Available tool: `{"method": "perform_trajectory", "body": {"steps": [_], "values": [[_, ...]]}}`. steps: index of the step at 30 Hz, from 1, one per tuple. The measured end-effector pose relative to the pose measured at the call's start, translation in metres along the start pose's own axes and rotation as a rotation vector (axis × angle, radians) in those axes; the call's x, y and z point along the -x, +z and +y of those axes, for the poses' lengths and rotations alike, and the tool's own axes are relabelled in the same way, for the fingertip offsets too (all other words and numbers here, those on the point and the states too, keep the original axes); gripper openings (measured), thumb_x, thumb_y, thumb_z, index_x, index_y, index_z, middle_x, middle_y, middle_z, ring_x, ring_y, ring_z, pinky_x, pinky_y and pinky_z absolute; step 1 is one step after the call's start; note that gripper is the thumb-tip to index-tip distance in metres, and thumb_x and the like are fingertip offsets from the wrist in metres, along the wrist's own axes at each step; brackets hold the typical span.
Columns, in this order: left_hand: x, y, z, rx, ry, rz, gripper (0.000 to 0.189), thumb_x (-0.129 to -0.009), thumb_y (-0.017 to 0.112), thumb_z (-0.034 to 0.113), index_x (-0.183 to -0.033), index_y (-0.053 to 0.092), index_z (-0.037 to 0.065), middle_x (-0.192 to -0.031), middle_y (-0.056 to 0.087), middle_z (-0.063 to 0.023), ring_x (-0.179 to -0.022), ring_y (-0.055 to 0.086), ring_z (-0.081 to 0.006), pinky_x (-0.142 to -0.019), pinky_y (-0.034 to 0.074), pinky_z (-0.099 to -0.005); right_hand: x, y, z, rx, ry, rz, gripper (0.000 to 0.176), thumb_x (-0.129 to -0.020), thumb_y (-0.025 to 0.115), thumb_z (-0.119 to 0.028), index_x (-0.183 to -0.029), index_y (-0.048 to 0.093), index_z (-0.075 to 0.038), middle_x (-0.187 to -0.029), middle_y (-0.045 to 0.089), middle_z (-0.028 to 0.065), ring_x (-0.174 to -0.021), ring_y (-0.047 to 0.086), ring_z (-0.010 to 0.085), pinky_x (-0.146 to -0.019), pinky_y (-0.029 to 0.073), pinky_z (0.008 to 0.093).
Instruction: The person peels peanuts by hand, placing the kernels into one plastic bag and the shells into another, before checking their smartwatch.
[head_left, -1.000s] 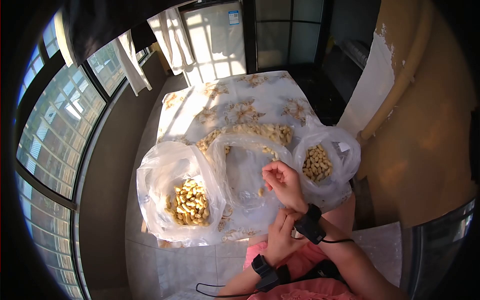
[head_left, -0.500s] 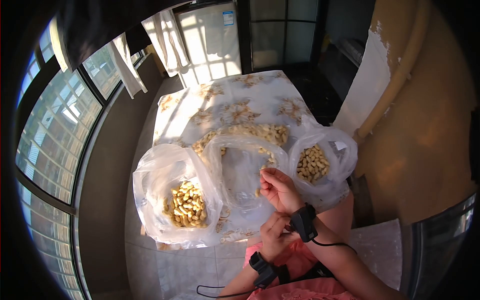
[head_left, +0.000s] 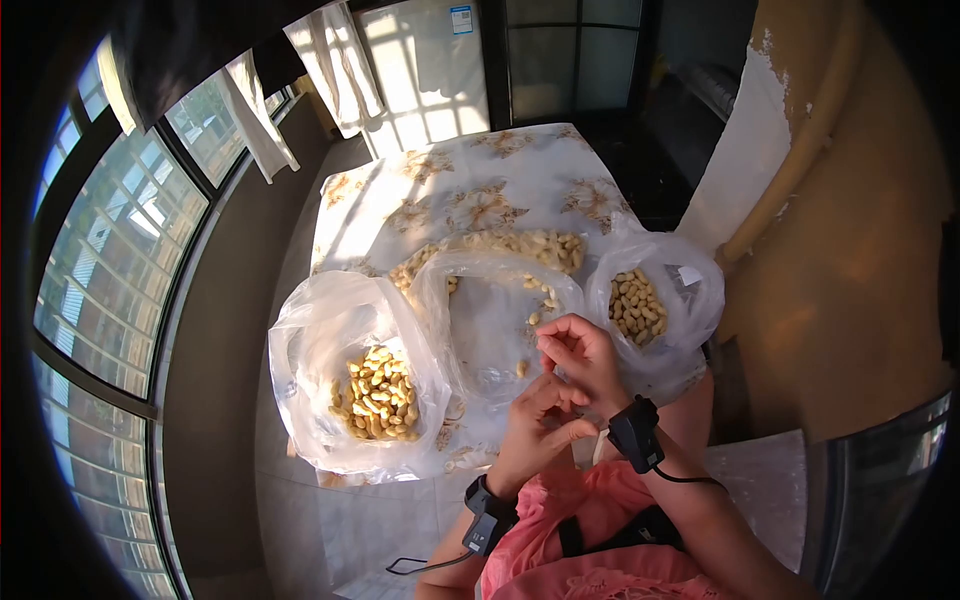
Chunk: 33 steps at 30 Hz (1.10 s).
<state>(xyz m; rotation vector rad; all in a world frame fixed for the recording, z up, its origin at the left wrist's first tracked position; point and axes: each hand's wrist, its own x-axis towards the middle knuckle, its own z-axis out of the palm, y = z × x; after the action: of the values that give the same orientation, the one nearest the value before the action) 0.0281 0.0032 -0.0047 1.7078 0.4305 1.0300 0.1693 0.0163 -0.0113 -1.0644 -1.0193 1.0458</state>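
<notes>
My left hand [head_left: 545,420] is near the table's front edge, thumb and fingers apart, with nothing visible between them. Just above and right of it, my right hand [head_left: 585,362] has its fingers curled together at the near right rim of the middle clear bag [head_left: 475,345]; whatever they pinch is too small to make out. A few peanuts [head_left: 522,369] lie inside that bag. To the left, an open plastic bag [head_left: 300,350] holds a pile of peanuts [head_left: 378,395]. The right bag [head_left: 700,290] holds more peanuts [head_left: 637,308].
A patterned cloth [head_left: 485,205] covers the table. More peanuts [head_left: 545,248] lie under clear plastic behind the middle bag. Barred windows [head_left: 120,270] line the left side, and a pipe [head_left: 790,180] runs along the right wall. Both wrists wear black devices with cables.
My left hand has risen and its thumb has spread from its fingers. My right hand has shifted slightly right, and the peanut at its fingertips no longer shows there. The view has tilted slightly.
</notes>
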Motion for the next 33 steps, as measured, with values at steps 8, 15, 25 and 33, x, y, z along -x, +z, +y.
{"method": "perform_trajectory", "body": {"steps": [8,15,25,33], "values": [[-0.047,-0.027,-0.011,0.187,-0.256,0.473,0.023,-0.103,0.060,0.024,-0.095,0.062,0.003,-0.078,0.063,0.0015,-0.063,0.053,-0.0033,-0.057,0.044,-0.0193,-0.016,0.011,-0.007,0.052,-0.069,-0.037,0.008,-0.097,0.064,-0.003,-0.104,0.064,0.001,-0.091,0.067,0.0029,-0.075,0.064,0.0076,-0.064,0.054,0.0232],[-0.053,-0.025,-0.036,0.057,-0.209,0.520,0.022,-0.101,0.064,0.020,-0.093,0.062,-0.001,-0.073,0.063,-0.0017,-0.063,0.058,-0.0058,-0.056,0.048,-0.0218,-0.019,0.011,0.002,-0.046,-0.022,-0.006,0.010,-0.098,0.060,-0.003,-0.108,0.062,0.000,-0.096,0.067,0.0034,-0.080,0.064,0.0086,-0.068,0.054,0.0240],[-0.052,-0.022,-0.025,-0.350,-0.110,0.452,0.011,-0.094,0.068,0.012,-0.095,0.063,0.002,-0.084,0.064,-0.0110,-0.065,0.065,-0.0230,-0.059,0.051,-0.0309,-0.015,0.005,0.015,-0.154,0.053,0.007,0.011,-0.100,0.059,-0.005,-0.109,0.061,-0.001,-0.097,0.066,0.0022,-0.085,0.062,0.0076,-0.072,0.052,0.0226],[-0.055,-0.034,-0.014,-0.475,-0.092,0.405,0.012,-0.094,0.063,0.010,-0.104,0.062,0.003,-0.092,0.062,-0.0142,-0.076,0.066,-0.0315,-0.067,0.052,-0.0398,-0.018,0.009,-0.001,-0.261,0.205,-0.036,0.013,-0.101,0.057,-0.009,-0.112,0.061,-0.003,-0.105,0.065,0.0024,-0.095,0.063,0.0099,-0.080,0.052,0.0246]]}}
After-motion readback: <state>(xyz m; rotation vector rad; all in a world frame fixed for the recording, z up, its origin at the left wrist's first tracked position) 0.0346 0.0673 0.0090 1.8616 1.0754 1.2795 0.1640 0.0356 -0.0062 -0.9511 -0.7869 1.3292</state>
